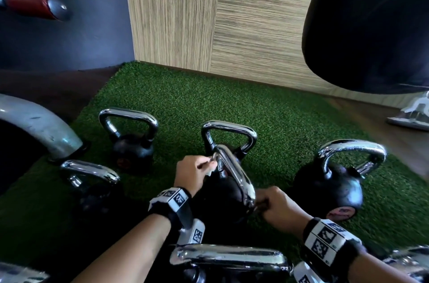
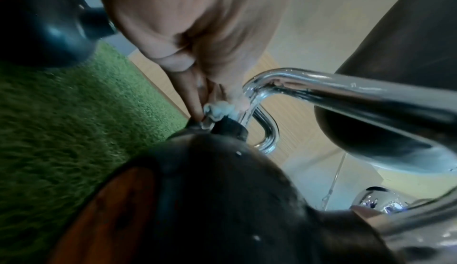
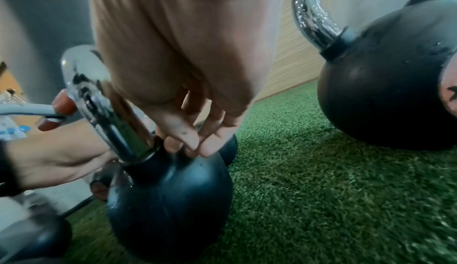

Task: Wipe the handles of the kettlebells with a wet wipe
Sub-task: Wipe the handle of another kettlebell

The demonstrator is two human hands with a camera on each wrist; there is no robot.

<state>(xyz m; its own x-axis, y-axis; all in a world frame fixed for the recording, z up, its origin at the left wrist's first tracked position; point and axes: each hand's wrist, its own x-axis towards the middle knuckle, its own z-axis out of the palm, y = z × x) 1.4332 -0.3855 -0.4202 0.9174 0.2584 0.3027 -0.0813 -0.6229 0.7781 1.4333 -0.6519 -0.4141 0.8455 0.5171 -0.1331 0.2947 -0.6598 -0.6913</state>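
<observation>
Left hand [image 1: 193,173] pinching crumpled white wipe [image 2: 219,110] on shiny chrome handle [image 1: 236,176] (black kettlebell [image 3: 168,199]), right hand [image 1: 278,208] fingertips [image 3: 210,148] together.

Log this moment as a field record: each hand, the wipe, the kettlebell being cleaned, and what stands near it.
left hand: pinches wipe against the handle's far leg
right hand: fingertips on the ball beside the handle's near leg
kettlebell: black, stands on turf
handle: chrome, spans between the two hands
rear kettlebell: just behind, untouched
right kettlebell: apart, untouched
bag: black, hangs upper right
</observation>
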